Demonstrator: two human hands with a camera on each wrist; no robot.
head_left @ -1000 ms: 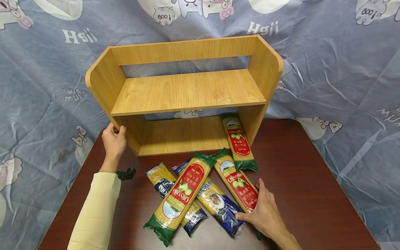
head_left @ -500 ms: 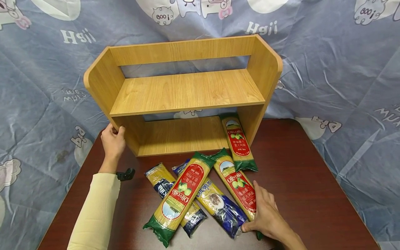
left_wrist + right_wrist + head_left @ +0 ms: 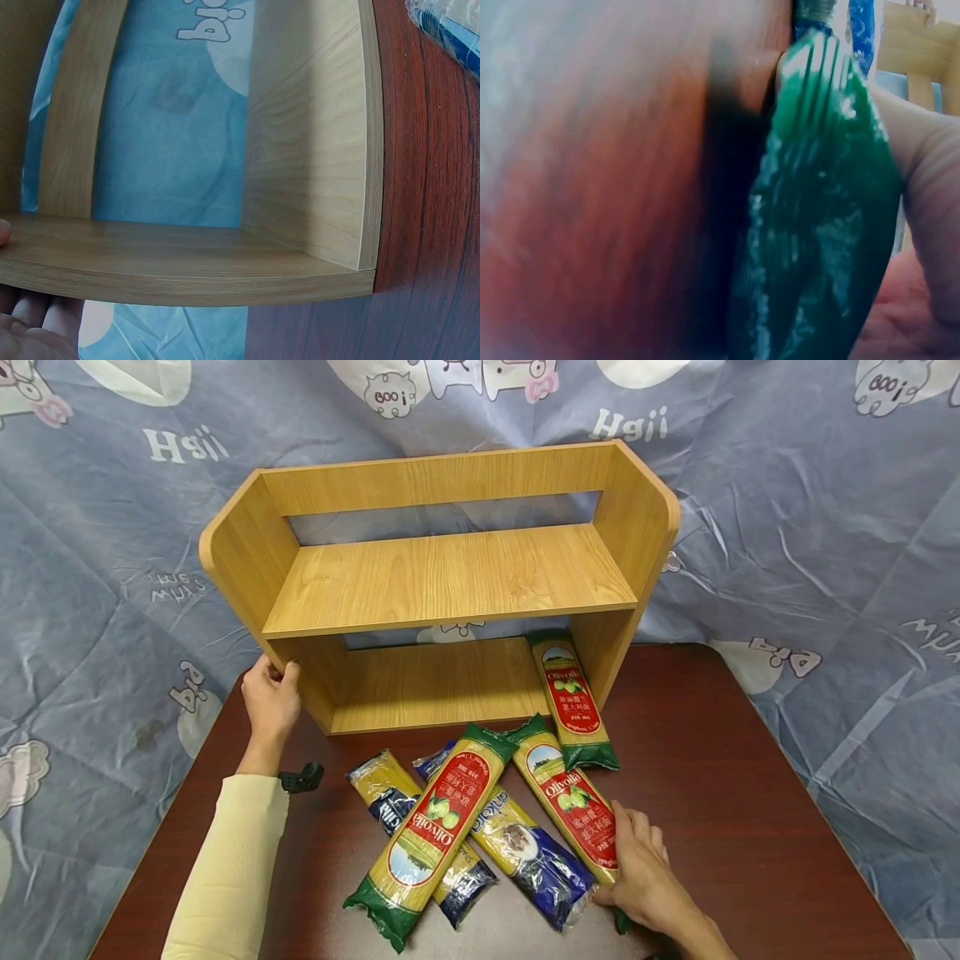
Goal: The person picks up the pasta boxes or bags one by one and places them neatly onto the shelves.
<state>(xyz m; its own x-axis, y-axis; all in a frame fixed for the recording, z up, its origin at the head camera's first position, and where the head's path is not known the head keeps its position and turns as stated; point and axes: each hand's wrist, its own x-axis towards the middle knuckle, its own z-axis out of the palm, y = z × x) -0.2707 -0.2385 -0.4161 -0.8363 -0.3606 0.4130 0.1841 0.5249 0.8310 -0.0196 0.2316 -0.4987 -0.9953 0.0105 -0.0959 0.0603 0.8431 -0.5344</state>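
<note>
My left hand grips the left side panel of a wooden two-tier shelf, thumb inside and fingers outside. The left wrist view shows that panel's edge with curled fingers below it. My right hand holds the lower end of a red-labelled Olivoila spaghetti pack, with the thumb on its left side and the fingers along its right. In the right wrist view the pack's green end lies against the thumb and palm. The pack still lies on the table.
Another Olivoila pack lies across two blue-and-yellow pasta packs, one left and one right. A third Olivoila pack leans out of the lower tier's right end. Dark red table; patterned cloth hangs behind.
My right thumb has moved off the blue pasta pack to the left edge of the Olivoila pack, and the hand has drawn slightly right and closer round it. The left hand stays in place.
</note>
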